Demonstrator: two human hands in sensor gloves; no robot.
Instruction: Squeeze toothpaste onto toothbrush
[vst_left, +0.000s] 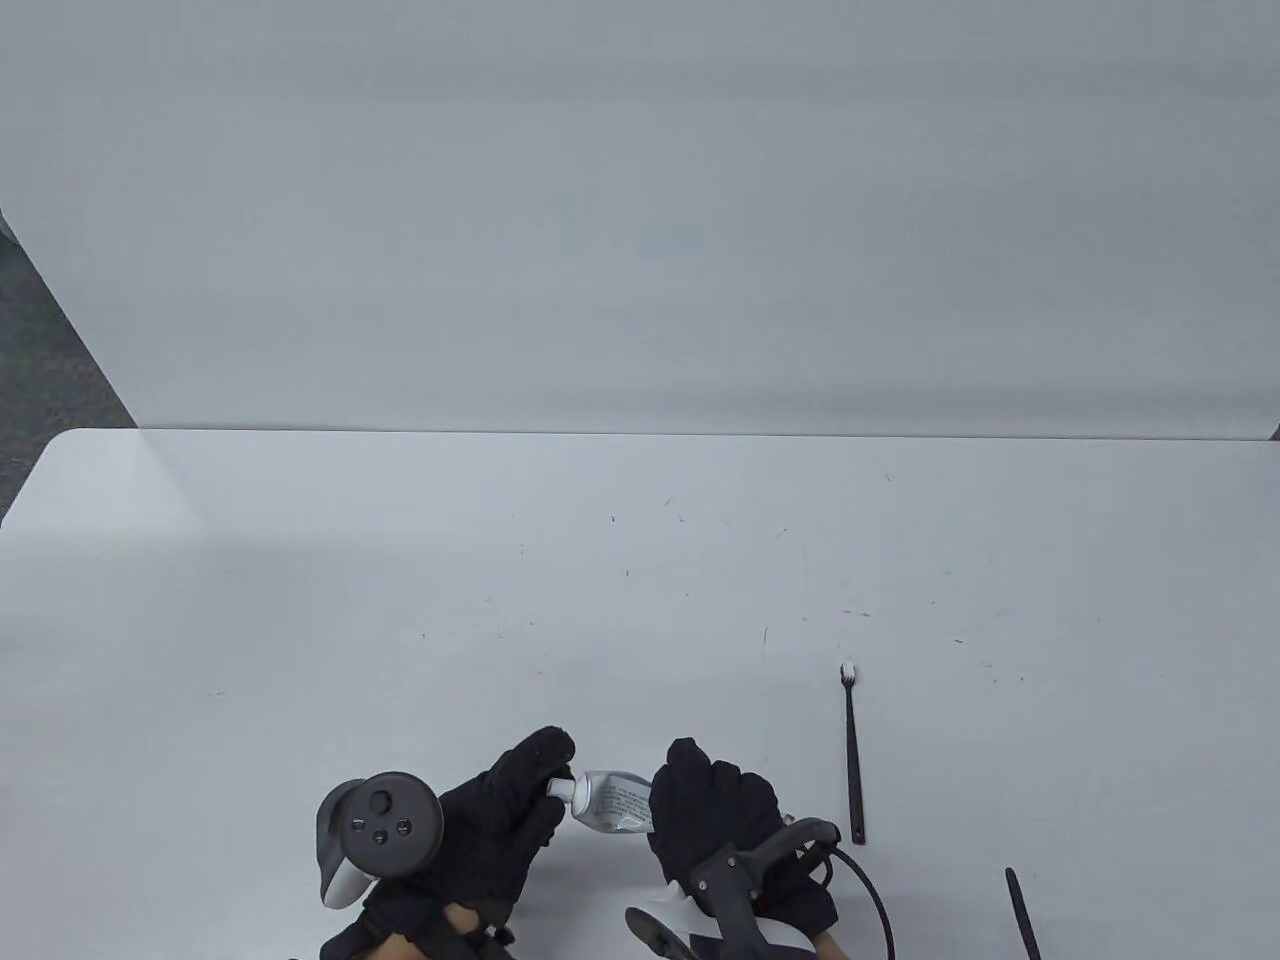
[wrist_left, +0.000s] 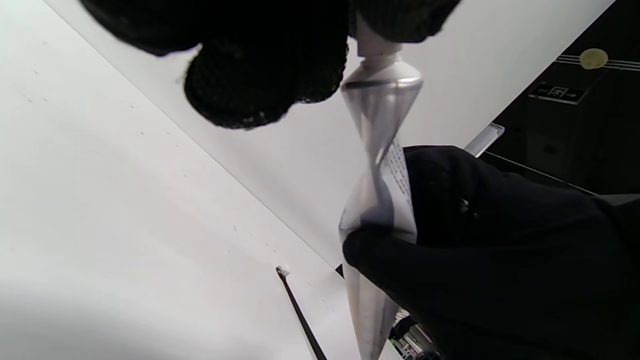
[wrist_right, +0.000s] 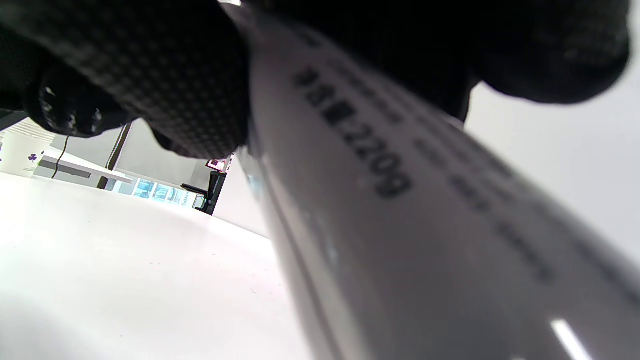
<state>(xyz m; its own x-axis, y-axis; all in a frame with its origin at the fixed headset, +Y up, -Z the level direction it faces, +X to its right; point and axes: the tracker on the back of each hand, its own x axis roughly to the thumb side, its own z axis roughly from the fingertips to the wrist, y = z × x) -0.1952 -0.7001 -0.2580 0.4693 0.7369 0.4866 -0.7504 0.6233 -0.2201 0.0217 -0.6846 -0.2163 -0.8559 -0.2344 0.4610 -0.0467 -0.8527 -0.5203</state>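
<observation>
A silver toothpaste tube (vst_left: 615, 802) is held just above the table near the front edge, lying sideways with its white cap end (vst_left: 560, 788) to the left. My right hand (vst_left: 700, 800) grips the tube's body. My left hand (vst_left: 545, 778) pinches the cap end. In the left wrist view the left fingers (wrist_left: 265, 85) cover the tip of the white neck (wrist_left: 375, 47), and the tube (wrist_left: 380, 125) is twisted. The right wrist view shows the tube (wrist_right: 400, 225) close up. A black toothbrush (vst_left: 853, 760) with white bristles (vst_left: 848, 673) lies on the table to the right, also visible in the left wrist view (wrist_left: 300, 312).
The white table (vst_left: 500, 600) ends at a white wall at the back. A thin black object (vst_left: 1022, 910) lies at the front right corner. A black cable (vst_left: 875, 900) trails from my right hand.
</observation>
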